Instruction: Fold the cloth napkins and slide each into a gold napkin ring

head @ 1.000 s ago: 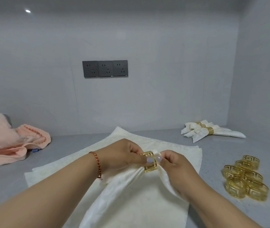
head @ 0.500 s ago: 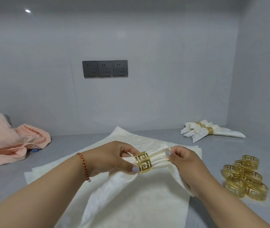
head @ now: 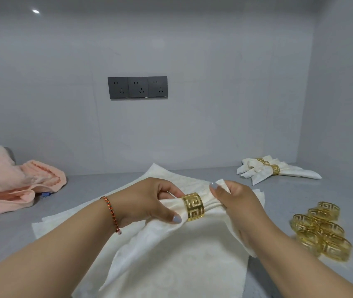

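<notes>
a gathered white napkin (head: 212, 204) is being held above the bench (head: 289, 196), over a stack of flat napkins (head: 171, 272). a gold napkin ring (head: 193, 206) is already sitting around its gathered middle. the left hand (head: 149, 203) is being closed around the cloth just left of the ring, thumb tip touching or nearly touching the ring's lower edge. the right hand (head: 239, 208) is being closed around the bunched end on the ring's right side, with cloth hanging below the palm.

step in hand, as judged: the ring is being seated at the napkin's middle. for a good result, the cloth is best kept bunched tight on the left side while the ring is being steadied by the thumb, and the right end is best pulled straight along the ring's axis, not sideways, so folds are not being dragged out. the long tail hanging toward the lower left suggests more cloth may be needed through the ring for even ends. pleats are best fanned only after centring.

two finished napkins (head: 279, 171) in rings are lying at the far right of the bench. spare rings (head: 322, 229) are piled at the right, near the right forearm. a pink towel (head: 10, 181) is lying at the far left.
</notes>
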{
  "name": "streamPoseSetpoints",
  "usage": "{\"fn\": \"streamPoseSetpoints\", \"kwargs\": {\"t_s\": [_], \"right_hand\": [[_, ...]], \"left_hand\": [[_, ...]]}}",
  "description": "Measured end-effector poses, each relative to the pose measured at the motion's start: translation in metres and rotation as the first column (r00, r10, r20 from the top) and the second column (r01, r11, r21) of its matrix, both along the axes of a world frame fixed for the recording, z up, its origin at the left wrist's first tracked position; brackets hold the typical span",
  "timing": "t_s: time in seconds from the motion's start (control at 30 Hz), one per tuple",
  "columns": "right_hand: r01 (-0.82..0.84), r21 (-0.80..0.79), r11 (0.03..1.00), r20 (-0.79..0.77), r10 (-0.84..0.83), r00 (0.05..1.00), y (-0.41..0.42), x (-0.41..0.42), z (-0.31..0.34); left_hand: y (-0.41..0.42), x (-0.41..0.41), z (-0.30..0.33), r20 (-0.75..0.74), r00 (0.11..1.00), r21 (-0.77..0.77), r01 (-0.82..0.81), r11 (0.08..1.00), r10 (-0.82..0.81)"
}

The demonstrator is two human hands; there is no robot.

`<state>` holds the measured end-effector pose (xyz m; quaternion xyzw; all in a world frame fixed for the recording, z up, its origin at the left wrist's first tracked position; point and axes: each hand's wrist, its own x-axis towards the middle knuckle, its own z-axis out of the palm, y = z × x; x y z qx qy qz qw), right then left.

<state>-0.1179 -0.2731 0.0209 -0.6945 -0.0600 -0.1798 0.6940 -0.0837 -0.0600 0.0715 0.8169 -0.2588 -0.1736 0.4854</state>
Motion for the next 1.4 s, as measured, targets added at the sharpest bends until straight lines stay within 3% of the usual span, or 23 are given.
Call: {"fn": "streamPoseSetpoints", "kwargs": {"t_s": [0.1,0.27,0.4,0.57,0.67,0.77,0.9,1.03,1.23,1.4], "right_hand": [[-0.048,-0.072,0.996,-0.007,0.048,0.999,0.003,-0.004,0.002],[-0.27,0.081,0.959,-0.047,0.274,0.96,-0.001,-0.011,0.01],[-0.099,0.059,0.993,-0.048,0.102,0.994,0.001,-0.004,0.008],[0.056,0.127,0.99,-0.033,-0.052,0.998,-0.005,0.001,0.007],[0.109,0.11,0.988,-0.068,-0.102,0.993,-0.01,0.007,0.008],[0.146,0.044,0.988,-0.07,-0.143,0.987,-0.015,0.009,0.015],[0.136,0.021,0.99,-0.168,-0.131,0.977,-0.033,0.016,0.023],[0.06,0.127,0.99,-0.273,-0.024,0.962,-0.068,0.019,0.033],[0.333,-0.167,0.928,-0.157,-0.359,0.92,-0.15,0.039,0.043],[0.418,-0.265,0.869,-0.14,-0.463,0.875,-0.23,0.065,0.048]], "left_hand": [[0.002,0.002,0.0,-0.007,0.999,-0.029,-0.033,0.999,0.033],[0.005,0.003,0.001,-0.096,0.995,-0.095,-0.013,0.995,0.004],[0.001,0.002,0.0,-0.089,0.996,-0.133,-0.04,0.99,0.028],[0.003,0.004,-0.009,0.01,0.974,-0.167,-0.223,0.96,0.228],[0.003,0.006,-0.015,-0.047,0.962,-0.259,-0.271,0.927,0.269],[-0.003,0.005,-0.014,-0.195,0.954,-0.348,-0.284,0.893,0.227],[-0.019,0.012,-0.012,-0.206,0.933,-0.405,-0.357,0.842,0.297],[-0.047,0.025,-0.014,-0.236,0.922,-0.417,-0.382,0.825,0.307],[-0.126,0.055,-0.005,-0.263,0.937,-0.402,-0.322,0.857,0.229],[-0.216,0.094,-0.005,-0.203,0.945,-0.421,-0.32,0.849,0.256]]}}
